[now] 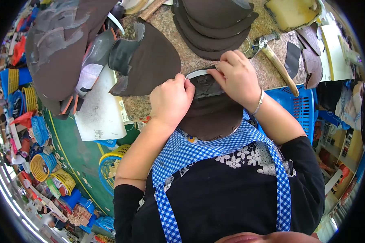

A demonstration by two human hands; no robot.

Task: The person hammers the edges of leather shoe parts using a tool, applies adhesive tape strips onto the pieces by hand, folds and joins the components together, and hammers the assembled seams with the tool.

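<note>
A dark brown, leather-like piece [209, 115] lies at the table's near edge, against the checked apron. A narrow white strip [197, 73] runs along its far edge, bowed slightly upward. My left hand [170, 99] is closed, pinching the left end of the strip at that edge. On the other side, my right hand [238, 77] pinches the strip's right end, fingers curled over it. Between the hands shows a blackish, shiny patch [207, 86] of the piece. My fingers hide both ends of the strip.
Stacked brown pieces [215, 28] lie beyond my hands, with a hammer [280, 67] to their right. Another cut piece [154, 56] rests at left, near a large pile [56, 56]. A yellowish block [294, 14] sits far right. Blue basket [298, 105] stands below the table edge.
</note>
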